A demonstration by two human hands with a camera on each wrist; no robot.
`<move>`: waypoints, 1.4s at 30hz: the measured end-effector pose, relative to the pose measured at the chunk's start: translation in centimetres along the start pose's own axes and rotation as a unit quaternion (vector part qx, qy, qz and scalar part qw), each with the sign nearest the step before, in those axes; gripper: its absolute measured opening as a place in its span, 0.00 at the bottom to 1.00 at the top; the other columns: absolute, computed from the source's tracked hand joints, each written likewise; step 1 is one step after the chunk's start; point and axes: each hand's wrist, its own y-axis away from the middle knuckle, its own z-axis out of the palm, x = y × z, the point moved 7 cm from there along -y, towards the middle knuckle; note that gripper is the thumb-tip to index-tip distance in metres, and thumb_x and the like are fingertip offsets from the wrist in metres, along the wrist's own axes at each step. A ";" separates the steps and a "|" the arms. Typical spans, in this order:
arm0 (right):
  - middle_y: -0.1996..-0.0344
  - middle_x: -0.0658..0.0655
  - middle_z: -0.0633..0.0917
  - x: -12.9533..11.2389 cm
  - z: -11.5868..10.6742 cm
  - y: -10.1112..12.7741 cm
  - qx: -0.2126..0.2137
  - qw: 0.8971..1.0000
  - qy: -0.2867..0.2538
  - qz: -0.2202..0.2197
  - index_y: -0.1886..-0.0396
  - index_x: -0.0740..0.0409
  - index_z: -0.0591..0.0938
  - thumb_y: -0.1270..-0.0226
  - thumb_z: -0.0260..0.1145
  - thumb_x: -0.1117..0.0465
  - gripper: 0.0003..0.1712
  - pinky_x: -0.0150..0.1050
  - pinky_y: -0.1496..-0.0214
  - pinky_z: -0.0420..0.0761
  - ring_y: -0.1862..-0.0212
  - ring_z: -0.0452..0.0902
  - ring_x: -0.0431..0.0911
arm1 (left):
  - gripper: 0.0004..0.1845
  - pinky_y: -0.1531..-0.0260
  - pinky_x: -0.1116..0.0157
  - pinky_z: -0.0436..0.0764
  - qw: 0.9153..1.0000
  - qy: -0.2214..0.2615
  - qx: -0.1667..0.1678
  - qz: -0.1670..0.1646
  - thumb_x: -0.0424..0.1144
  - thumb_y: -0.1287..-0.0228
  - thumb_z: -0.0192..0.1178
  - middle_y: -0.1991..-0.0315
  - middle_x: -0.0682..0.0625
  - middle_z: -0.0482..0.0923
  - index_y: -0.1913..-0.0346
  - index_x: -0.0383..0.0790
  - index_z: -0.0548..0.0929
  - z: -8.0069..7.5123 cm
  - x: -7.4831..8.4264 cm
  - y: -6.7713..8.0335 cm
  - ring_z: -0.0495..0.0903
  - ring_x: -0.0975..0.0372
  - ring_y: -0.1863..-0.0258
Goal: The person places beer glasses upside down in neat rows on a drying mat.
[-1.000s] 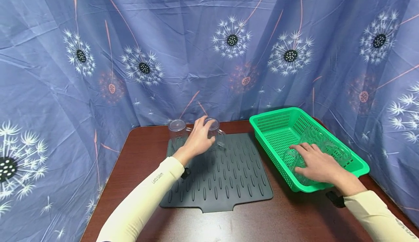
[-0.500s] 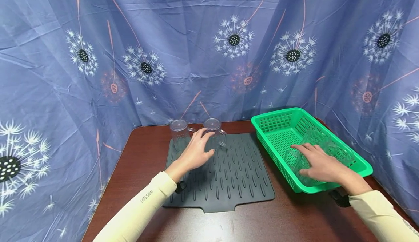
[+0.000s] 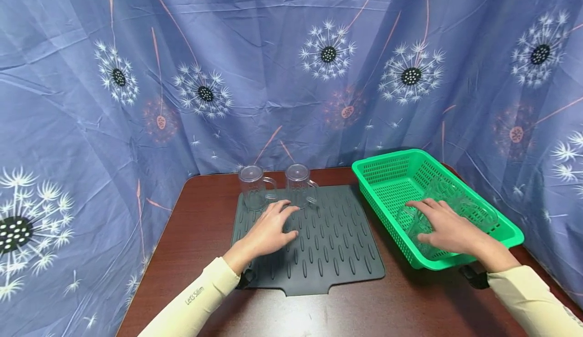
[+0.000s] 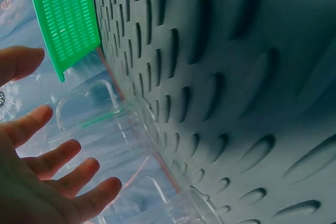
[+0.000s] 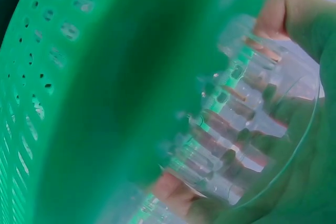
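Observation:
Two clear mugs stand upside down at the back of a dark grey ribbed mat (image 3: pixel 337 246): one on the left (image 3: pixel 253 187), one on the right (image 3: pixel 298 185). My left hand (image 3: pixel 287 221) hovers over the mat just in front of them, fingers spread and relaxed, holding nothing. The left wrist view shows its bare fingers (image 4: pixel 63 182) near a mug (image 4: pixel 100 124). My right hand (image 3: pixel 421 220) is inside the green basket (image 3: pixel 387 167), curled over a clear ribbed cup (image 3: pixel 410 223). In the right wrist view that cup (image 5: pixel 252 129) shows through the basket wall (image 5: pixel 94 103).
More clear glassware (image 3: pixel 473 210) lies in the basket's far right part. The brown table (image 3: pixel 205 210) ends at a blue flowered curtain (image 3: pixel 273 74) at the back and on both sides. Bare mat lies in front of the mugs.
My left hand has let go of the right mug and drawn back toward me over the mat. The right hand has stayed on the cup in the basket.

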 end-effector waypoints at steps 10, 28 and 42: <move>0.33 0.68 0.69 0.1 -0.1 -0.2 0.008 1.000 -0.003 -0.009 0.27 0.54 0.68 0.45 0.75 0.58 0.45 0.61 0.57 0.77 0.37 0.64 0.69 | 0.35 0.33 0.42 0.67 0.999 0.010 -0.039 0.011 0.52 0.36 0.68 0.25 0.41 0.63 0.28 0.47 0.72 1.8 -1.3 1.3 0.62 0.46 0.26; 0.34 0.67 0.71 0.1 -0.3 -0.1 0.014 1.000 -0.020 -0.018 0.29 0.52 0.72 0.46 0.74 0.60 0.41 0.53 0.60 0.75 0.38 0.66 0.68 | 0.43 0.32 0.40 0.64 0.994 -0.008 -0.107 -0.017 0.59 0.44 0.72 0.25 0.39 0.61 0.27 0.48 0.71 4.7 -4.3 2.8 0.58 0.42 0.25; 0.37 0.65 0.75 -0.1 -1.9 0.1 0.056 0.998 -0.021 -0.019 0.30 0.51 0.72 0.46 0.77 0.58 0.42 0.63 0.55 0.76 0.38 0.67 0.68 | 0.42 0.31 0.40 0.64 0.993 -0.022 -0.109 -0.023 0.59 0.44 0.72 0.25 0.39 0.61 0.29 0.47 0.73 5.0 -4.3 2.9 0.58 0.42 0.25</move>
